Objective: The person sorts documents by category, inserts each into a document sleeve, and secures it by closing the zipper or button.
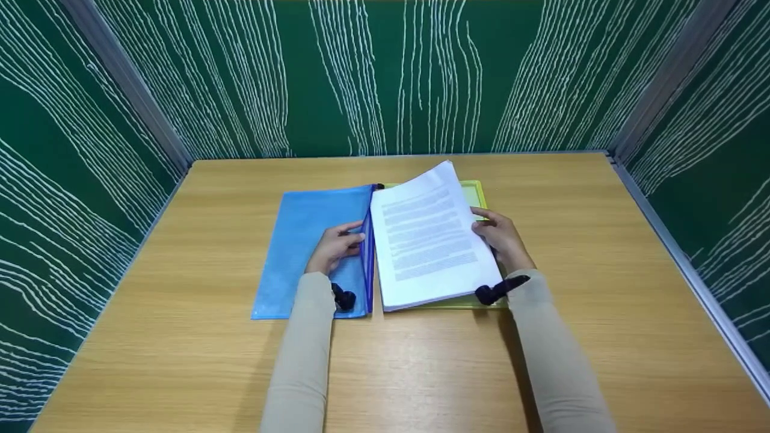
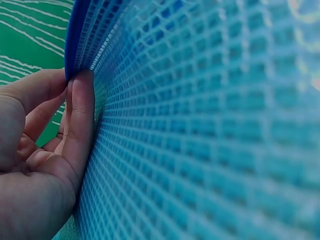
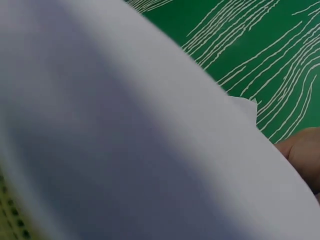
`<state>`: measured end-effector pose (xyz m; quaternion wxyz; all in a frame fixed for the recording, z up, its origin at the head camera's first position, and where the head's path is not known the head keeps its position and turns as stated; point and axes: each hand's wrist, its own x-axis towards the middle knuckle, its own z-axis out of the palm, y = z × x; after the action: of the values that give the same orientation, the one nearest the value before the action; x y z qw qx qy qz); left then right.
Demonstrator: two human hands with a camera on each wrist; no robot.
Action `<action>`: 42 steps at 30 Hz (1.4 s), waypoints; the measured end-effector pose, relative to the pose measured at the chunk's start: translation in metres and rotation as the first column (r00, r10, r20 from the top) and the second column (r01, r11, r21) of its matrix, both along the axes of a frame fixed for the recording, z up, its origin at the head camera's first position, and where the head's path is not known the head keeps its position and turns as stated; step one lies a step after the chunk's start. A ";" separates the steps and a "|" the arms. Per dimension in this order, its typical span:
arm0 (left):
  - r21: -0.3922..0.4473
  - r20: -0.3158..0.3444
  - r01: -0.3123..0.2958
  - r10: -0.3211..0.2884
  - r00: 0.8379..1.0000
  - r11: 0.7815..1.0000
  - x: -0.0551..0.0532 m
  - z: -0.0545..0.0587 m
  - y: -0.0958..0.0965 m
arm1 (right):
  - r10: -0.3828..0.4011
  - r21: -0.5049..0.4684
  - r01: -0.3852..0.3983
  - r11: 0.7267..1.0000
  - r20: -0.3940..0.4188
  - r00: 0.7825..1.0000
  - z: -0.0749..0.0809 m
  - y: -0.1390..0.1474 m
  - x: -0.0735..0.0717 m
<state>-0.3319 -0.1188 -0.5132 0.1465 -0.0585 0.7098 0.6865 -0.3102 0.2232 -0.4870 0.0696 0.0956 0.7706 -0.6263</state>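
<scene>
A blue mesh zip pouch (image 1: 307,222) lies on the table, its dark blue zip edge (image 1: 367,264) raised on the right. Thumb and fingers of my left hand (image 1: 334,246) pinch that edge; the left wrist view shows the mesh (image 2: 200,130) spread close beside the hand (image 2: 45,145). My right hand (image 1: 504,240) grips a stack of printed paper sheets (image 1: 427,240) by its right edge, tilted beside the pouch's zip edge. In the right wrist view the sheets (image 3: 150,125) hide most of that hand. Beneath the stack lies a yellow-edged mesh pouch (image 1: 480,191), largely covered.
Around the pouches spreads a wooden table (image 1: 415,367). Green panels (image 1: 385,78) with white wavy lines stand along its back and sides, joined by grey metal posts (image 1: 129,78). Black wrist straps (image 1: 502,290) show at both cuffs.
</scene>
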 end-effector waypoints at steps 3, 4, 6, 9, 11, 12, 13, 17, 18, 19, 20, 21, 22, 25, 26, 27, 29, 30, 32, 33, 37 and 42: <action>-0.002 0.009 -0.006 0.006 1.000 1.000 0.001 0.001 0.000 | 0.002 -0.004 -0.002 1.000 -0.003 1.000 0.000 -0.004 0.000; -0.002 0.011 -0.007 0.007 1.000 1.000 0.001 0.001 0.000 | 0.001 -0.006 -0.001 1.000 -0.003 1.000 0.000 -0.005 0.000; -0.002 0.013 -0.009 0.009 1.000 1.000 0.002 0.002 0.001 | -0.003 -0.009 0.003 1.000 -0.009 1.000 -0.001 -0.007 0.000; -0.004 0.010 -0.012 0.012 1.000 1.000 0.002 0.002 0.001 | -0.009 -0.023 0.009 1.000 -0.003 1.000 -0.001 -0.011 -0.001; -0.006 0.009 -0.011 0.011 1.000 1.000 0.002 0.002 0.001 | -0.012 -0.023 0.012 1.000 0.008 1.000 -0.002 -0.013 -0.001; -0.008 0.008 -0.010 0.010 1.000 1.000 0.002 0.002 0.001 | -0.010 -0.023 0.010 1.000 0.015 1.000 -0.001 -0.013 -0.001; -0.008 0.007 -0.008 0.008 1.000 1.000 0.002 0.001 0.002 | -0.006 -0.027 0.006 1.000 0.021 1.000 -0.002 -0.014 -0.001; -0.005 0.005 -0.002 0.002 1.000 1.000 0.001 0.000 0.001 | 0.031 -0.022 -0.030 0.999 0.034 0.999 -0.001 -0.012 0.000; -0.004 0.004 -0.002 0.002 1.000 1.000 0.000 0.000 0.001 | 0.046 -0.014 -0.046 0.999 0.034 0.998 -0.001 -0.011 0.000; 0.000 0.004 -0.001 0.001 1.000 1.000 0.000 0.000 0.000 | 0.060 -0.005 -0.060 0.998 0.039 0.997 -0.001 -0.011 0.000; 0.000 0.011 0.004 -0.004 1.000 1.000 0.002 0.003 0.000 | 0.075 0.008 -0.076 0.997 0.044 0.996 -0.001 -0.010 0.000; -0.003 0.012 0.003 -0.003 1.000 1.000 0.002 0.003 0.000 | 0.093 0.019 -0.094 0.995 0.048 0.994 -0.001 -0.009 0.000; -0.007 0.012 0.002 -0.002 1.000 1.000 0.002 0.004 0.000 | 0.109 0.014 -0.110 0.994 0.059 0.992 -0.001 -0.008 0.000; -0.022 0.015 -0.002 0.002 1.000 1.000 0.002 0.005 0.001 | 0.147 -0.022 -0.146 0.989 0.107 0.983 -0.002 -0.007 0.000; -0.030 0.017 -0.004 0.004 1.000 1.000 0.003 0.005 0.001 | 0.158 -0.047 -0.153 0.987 0.121 0.980 -0.002 -0.008 0.000; -0.036 0.011 -0.009 0.009 1.000 0.999 0.001 0.002 0.001 | 0.167 -0.067 -0.159 0.985 0.132 0.977 -0.003 -0.008 0.001; -0.046 0.012 -0.005 0.005 1.000 0.999 0.001 0.004 0.002 | 0.181 -0.094 -0.168 0.981 0.141 0.973 -0.004 -0.007 0.002; -0.050 0.013 -0.003 0.003 1.000 0.999 0.001 0.005 0.003 | 0.188 -0.092 -0.176 0.980 0.133 0.973 -0.005 -0.007 0.003; -0.058 0.014 0.002 -0.001 1.000 0.998 0.001 0.006 0.003 | 0.189 -0.115 -0.175 0.978 0.127 0.974 -0.006 -0.006 0.004; -0.066 0.015 0.004 -0.003 1.000 0.998 0.001 0.007 0.003 | 0.191 -0.118 -0.177 0.977 0.119 0.974 -0.006 -0.006 0.004; -0.101 0.019 0.008 -0.006 1.000 0.995 0.002 0.008 0.005 | 0.174 -0.154 -0.154 0.976 0.129 0.976 -0.004 -0.006 0.005; -0.135 0.036 0.013 -0.009 0.999 0.991 0.003 0.011 0.008 | 0.184 -0.146 -0.169 0.975 0.095 0.978 -0.001 -0.007 0.006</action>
<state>-0.3292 -0.1108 -0.5027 0.1584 -0.0765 0.7524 0.6348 -0.3041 0.2158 -0.4884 0.1728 0.0552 0.7262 -0.6631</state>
